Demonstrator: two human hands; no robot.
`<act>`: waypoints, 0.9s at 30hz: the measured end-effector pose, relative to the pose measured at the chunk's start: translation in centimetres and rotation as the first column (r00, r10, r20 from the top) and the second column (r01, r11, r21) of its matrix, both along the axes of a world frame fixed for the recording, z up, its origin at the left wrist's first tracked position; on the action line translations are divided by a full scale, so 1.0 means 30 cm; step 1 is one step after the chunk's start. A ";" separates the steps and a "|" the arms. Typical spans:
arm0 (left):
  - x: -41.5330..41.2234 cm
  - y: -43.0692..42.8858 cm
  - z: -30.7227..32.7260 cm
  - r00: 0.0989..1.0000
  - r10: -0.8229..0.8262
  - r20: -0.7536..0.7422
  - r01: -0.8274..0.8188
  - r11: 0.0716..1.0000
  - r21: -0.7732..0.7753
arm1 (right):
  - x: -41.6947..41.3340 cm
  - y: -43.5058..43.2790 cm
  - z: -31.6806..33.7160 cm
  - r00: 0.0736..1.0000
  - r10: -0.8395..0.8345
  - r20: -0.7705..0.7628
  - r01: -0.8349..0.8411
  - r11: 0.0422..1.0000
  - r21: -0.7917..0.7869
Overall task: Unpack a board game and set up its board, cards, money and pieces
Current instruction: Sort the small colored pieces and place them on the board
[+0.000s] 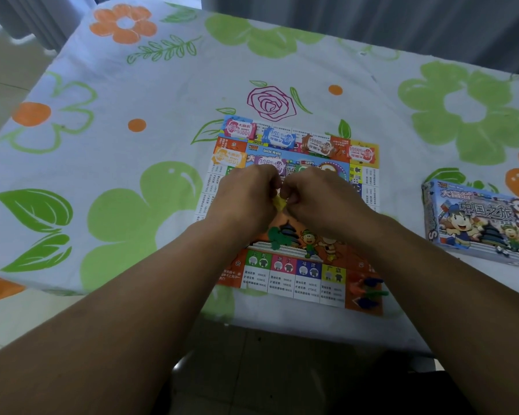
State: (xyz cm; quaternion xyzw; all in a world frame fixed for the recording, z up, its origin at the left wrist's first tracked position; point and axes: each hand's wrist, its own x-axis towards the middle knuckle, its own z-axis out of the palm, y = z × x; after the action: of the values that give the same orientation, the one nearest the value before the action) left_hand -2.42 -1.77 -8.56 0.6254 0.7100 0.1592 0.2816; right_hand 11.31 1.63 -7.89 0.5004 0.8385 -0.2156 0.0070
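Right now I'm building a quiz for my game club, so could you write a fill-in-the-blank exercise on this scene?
The left hand and right hand together pinch a small piece coloured ____.
The game box lies to the ____ of the board.
The loose piece on the board between the wrists is ____.
Missing words: yellow; right; green.

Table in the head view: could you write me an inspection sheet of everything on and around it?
Surface: white tablecloth with green and orange flowers.
Job's things: colourful paper game board laid flat; small play-money stacks along its far edge; green plastic piece and a cluster of small plastic pieces on it.
Clutter: blue cardboard game box, right of the board.
Grips: left hand and right hand together pinch a small yellow piece.
Cables: nothing seen.
Surroundings: grey curtain; tiled floor.
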 end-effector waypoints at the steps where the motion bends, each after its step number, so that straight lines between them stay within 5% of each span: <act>1: 0.001 0.000 0.000 1.000 -0.001 0.001 0.001 1.000 0.001 | 0.000 0.000 -0.001 1.000 0.001 0.000 -0.001 1.000 0.001; 11: -0.046 -0.009 0.039 0.994 0.050 0.098 -0.052 0.999 0.011 | 0.036 -0.022 0.036 0.999 -0.011 -0.032 0.011 1.000 0.005; 17: -0.049 -0.078 0.058 0.986 -0.168 0.006 0.167 0.979 -0.114 | 0.057 -0.108 0.047 0.991 0.116 0.067 -0.106 0.986 -0.130; 27: -0.015 -0.120 0.032 0.963 -0.258 -0.073 0.250 0.962 -0.108 | 0.053 -0.156 -0.009 0.996 0.088 0.019 -0.087 0.995 -0.045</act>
State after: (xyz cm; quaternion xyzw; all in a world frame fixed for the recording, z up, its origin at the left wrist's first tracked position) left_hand -2.88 -5.37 -7.59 0.7030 0.6424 0.0596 0.2993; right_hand 12.89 -3.06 -8.16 0.4650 0.8546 -0.2283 0.0362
